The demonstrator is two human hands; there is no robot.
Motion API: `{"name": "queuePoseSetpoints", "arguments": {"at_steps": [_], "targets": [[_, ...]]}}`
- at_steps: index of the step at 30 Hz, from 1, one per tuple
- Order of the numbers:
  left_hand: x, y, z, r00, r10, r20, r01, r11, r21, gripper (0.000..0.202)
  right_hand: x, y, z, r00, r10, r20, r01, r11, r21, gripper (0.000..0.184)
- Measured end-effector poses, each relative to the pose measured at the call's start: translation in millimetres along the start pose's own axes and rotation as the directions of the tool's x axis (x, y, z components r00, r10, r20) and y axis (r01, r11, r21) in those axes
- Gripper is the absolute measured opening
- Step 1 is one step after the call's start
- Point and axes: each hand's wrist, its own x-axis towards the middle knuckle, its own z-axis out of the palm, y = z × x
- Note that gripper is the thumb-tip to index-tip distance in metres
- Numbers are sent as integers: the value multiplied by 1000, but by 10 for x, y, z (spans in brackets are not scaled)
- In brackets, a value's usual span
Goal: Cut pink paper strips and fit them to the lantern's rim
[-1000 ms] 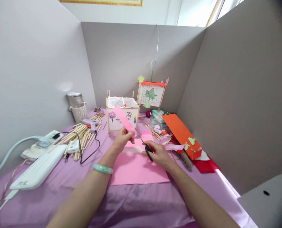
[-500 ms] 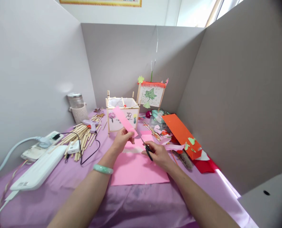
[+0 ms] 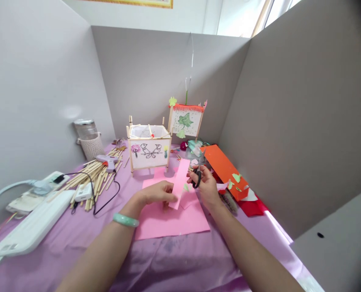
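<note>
Between the thumb and fingers of my left hand [image 3: 158,194] is a pink paper strip [image 3: 181,176], tilted upright with its top leaning right. My right hand [image 3: 207,184] is closed around the black handles of a pair of scissors [image 3: 196,178], whose blades point up and away, apart from the strip. Below both hands a large pink paper sheet [image 3: 171,223] lies on the purple cloth. Behind it stands a stick-framed box lantern [image 3: 150,151] with two birds and flowers drawn on its white panel.
Thin wooden sticks [image 3: 99,180], a glue gun [image 3: 107,161] and a white power strip [image 3: 34,223] lie at left, near a jar [image 3: 89,140]. A leaf-painted lantern [image 3: 184,120] stands behind. Orange card [image 3: 223,168] and red paper [image 3: 251,208] lie at right.
My left hand has drawn the strip down and turned it to lean right. My right hand has moved the scissors up and away from the strip. The view has shifted slightly right.
</note>
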Motion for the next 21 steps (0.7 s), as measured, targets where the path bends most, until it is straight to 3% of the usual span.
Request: {"name": "queuePoseSetpoints", "arguments": {"at_steps": [3, 6, 9, 12, 14, 18, 19, 21], "targets": [[-6, -27, 21, 990, -86, 112, 79, 995, 64, 5, 26, -31, -28, 995, 12, -96, -8, 999, 41, 36], [-27, 4, 12, 989, -97, 112, 87, 992, 95, 4, 32, -61, -49, 993, 34, -116, -27, 998, 59, 38], [-65, 62, -46, 999, -37, -33, 38, 998, 49, 13, 44, -62, -79, 990, 24, -137, -18, 999, 46, 39], [-87, 80, -150, 981, 18, -194, -18, 1000, 6, 14, 80, -30, -128, 981, -30, -193, 38, 998, 39, 39], [-79, 66, -216, 946, 61, -318, -76, 996, -36, 12, 104, -6, -152, 973, -68, -220, 80, 996, 46, 40], [-14, 47, -239, 796, 122, -593, -321, 916, -242, 17, 103, 5, -116, 973, -69, -220, 84, 995, 60, 40], [11, 48, -214, 783, 130, -609, -376, 878, -297, 18, 93, 2, -90, 973, -60, -221, 76, 995, 62, 40], [75, 50, -129, 804, 156, -574, -429, 821, -378, 23, 69, 0, -32, 971, -47, -233, 64, 996, 69, 41]]}}
